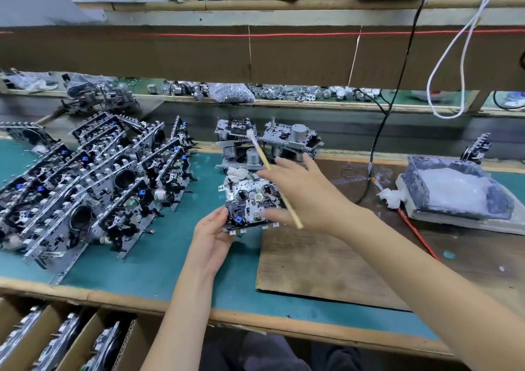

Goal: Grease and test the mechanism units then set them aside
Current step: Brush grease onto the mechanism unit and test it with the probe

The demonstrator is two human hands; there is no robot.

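While your left hand [213,235] grips one mechanism unit [250,203] by its lower left corner, in the middle of the frame, the unit faces up toward you, probably so that its gears are open for greasing. I cannot tell if it rests on the green mat [159,257] or is lifted a little.

Your right hand [302,193] is over the right side of the unit and holds one wooden stick [287,200]. Its white tip points away, to the upper middle. The fingers are spread and blurred, so how exactly they pinch it I cannot tell.

One grease tub [454,189] stands at the right, near enough for dipping, I think. At the left, the leaning units [93,183] stand in packed rows, too overlapped to count. A small pile of units [287,140] is behind your right hand, a few only. One single unit [477,149] stands at the far right. I count two tissue wads: one [238,173] just behind the held unit, one [390,197] beside the tub.
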